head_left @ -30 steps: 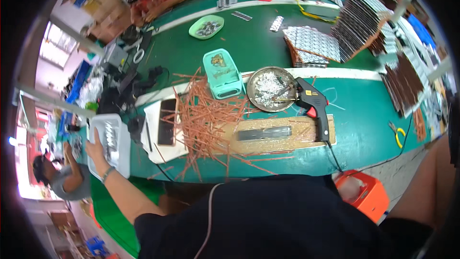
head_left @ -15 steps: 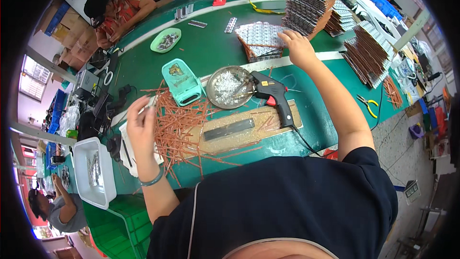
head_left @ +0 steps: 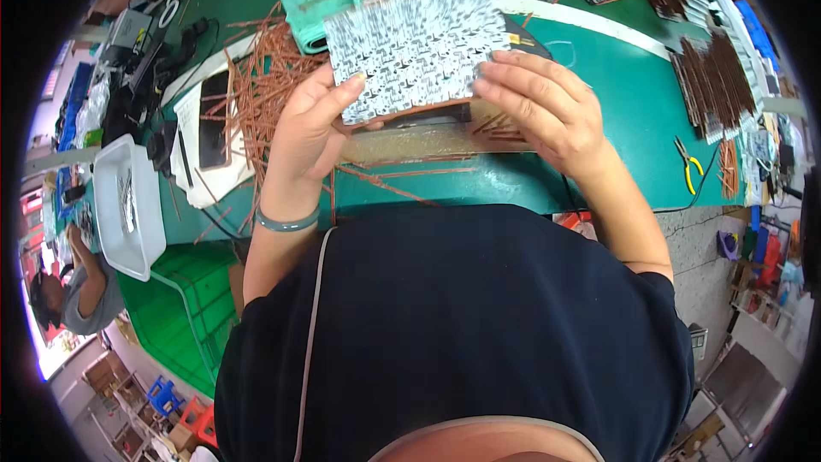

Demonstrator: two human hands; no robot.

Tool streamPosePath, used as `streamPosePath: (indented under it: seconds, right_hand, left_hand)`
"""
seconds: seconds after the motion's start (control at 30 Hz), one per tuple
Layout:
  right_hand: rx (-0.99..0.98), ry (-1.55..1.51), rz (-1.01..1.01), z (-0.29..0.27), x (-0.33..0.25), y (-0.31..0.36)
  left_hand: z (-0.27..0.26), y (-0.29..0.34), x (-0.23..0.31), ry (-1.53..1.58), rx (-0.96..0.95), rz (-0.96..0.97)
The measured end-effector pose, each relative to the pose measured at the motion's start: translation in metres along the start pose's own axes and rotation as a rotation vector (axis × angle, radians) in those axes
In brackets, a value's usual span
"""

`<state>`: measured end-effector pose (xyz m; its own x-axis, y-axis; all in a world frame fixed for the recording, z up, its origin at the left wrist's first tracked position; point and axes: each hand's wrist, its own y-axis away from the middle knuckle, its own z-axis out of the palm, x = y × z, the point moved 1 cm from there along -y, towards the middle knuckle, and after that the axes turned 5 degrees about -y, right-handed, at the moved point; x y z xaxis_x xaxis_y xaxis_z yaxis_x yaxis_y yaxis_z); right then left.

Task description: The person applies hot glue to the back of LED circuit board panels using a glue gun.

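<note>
a rectangular black-and-white patterned panel (head_left: 419, 56) with a brown lower edge, aloft and aslant between the fingers (head_left: 534, 85)

head view | left head-worn fisheye | looks steeply down | close above dark shirt (head_left: 453, 316), green table (head_left: 620, 90) beyond

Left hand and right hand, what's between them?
In the head view, a patterned grey-white panel lies between the left hand and the right hand.
</note>
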<state>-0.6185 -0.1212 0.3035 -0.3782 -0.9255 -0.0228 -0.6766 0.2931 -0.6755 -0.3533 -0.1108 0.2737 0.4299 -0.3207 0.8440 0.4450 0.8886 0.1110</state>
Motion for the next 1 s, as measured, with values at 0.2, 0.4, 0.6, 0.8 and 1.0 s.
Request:
streamPosePath:
  seconds: [0.2, 0.4, 0.6, 0.8, 1.0]
  right_hand:
    - [0.122, -0.809, 0.878, 0.031, -0.012, 0.016]
    - [0.036, -0.662, 0.848, 0.048, -0.007, 0.015]
    - [-0.072, -0.616, 0.762, 0.047, 0.003, 0.009]
    - [-0.215, -0.748, 0.965, 0.058, 0.013, 0.012]
    - [0.040, -1.247, 1.104, 0.066, 0.010, 0.009]
  left_hand:
    - [-0.019, 0.007, -0.022, -0.600, 0.189, 0.257]
    - [-0.026, 0.013, -0.035, -0.775, 0.207, 0.262]
    - [-0.031, 0.015, -0.033, -0.859, 0.238, 0.293]
    - [-0.023, 0.009, -0.026, -0.935, 0.294, 0.140]
    - [-0.030, 0.001, -0.026, -0.553, 0.198, 0.215]
